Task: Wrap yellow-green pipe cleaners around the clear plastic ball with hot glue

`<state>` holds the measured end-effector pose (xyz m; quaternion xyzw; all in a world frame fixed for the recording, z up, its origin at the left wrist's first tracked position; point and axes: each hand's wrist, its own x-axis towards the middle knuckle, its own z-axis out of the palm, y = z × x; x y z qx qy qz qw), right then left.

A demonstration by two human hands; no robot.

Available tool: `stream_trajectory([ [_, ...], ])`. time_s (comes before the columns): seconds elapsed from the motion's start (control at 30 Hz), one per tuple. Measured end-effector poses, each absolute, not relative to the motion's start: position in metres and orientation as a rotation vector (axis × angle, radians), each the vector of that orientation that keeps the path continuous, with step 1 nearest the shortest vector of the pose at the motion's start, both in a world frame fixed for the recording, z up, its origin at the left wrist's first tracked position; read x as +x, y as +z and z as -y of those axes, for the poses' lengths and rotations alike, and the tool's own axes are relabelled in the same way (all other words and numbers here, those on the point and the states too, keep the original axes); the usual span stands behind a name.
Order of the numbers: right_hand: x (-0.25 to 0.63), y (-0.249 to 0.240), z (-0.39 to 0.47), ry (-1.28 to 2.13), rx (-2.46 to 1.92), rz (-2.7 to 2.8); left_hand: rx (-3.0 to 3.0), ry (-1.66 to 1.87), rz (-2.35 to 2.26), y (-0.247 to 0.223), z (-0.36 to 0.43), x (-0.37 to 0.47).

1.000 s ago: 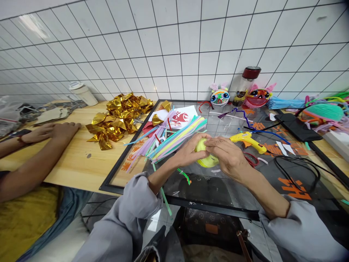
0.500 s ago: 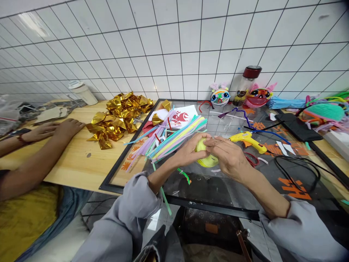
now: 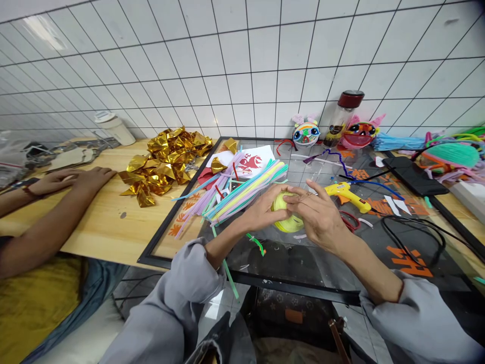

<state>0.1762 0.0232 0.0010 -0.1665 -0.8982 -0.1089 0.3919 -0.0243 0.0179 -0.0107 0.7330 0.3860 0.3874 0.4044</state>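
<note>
Your left hand [image 3: 261, 210] and right hand [image 3: 320, 217] are gripping a ridged yellow ball [image 3: 288, 223]; four-o'clock orange lettering [image 3: 406, 262] is looking illegible.

A: Colours?
B: Held piece [image 3: 290, 224]: yellow. Glue gun [image 3: 345, 194]: yellow and orange. Pipe cleaners [image 3: 250, 194]: lilac, teal, yellow. Foil [image 3: 166, 163]: gold. Sleeves [image 3: 424, 313]: grey.
A: Patterns?
B: Wall [image 3: 227, 60]: white, black grid lines. Bag [image 3: 278, 314]: dark brown, pale repeating print.

Both forearms [image 3: 371, 268] angle inward. The left hand [image 3: 265, 208] curls; the right hand [image 3: 317, 216] bends close by, one finger [image 3: 318, 189] lifted.
</note>
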Motion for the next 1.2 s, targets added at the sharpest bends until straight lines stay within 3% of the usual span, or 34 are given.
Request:
stream_trajectory([
  [0.73, 0.1739, -0.0007, -0.0205, -0.368, -0.494, 2.329, 1.870, 0.970, -1.047, -0.0118, -0.0186, -0.0237],
  [1.2, 0.1760, -0.0036, -0.0237, -0.164, -0.421, 2.290, 1.856, 0.975, -0.994, -0.0116, -0.0189, -0.0240],
])
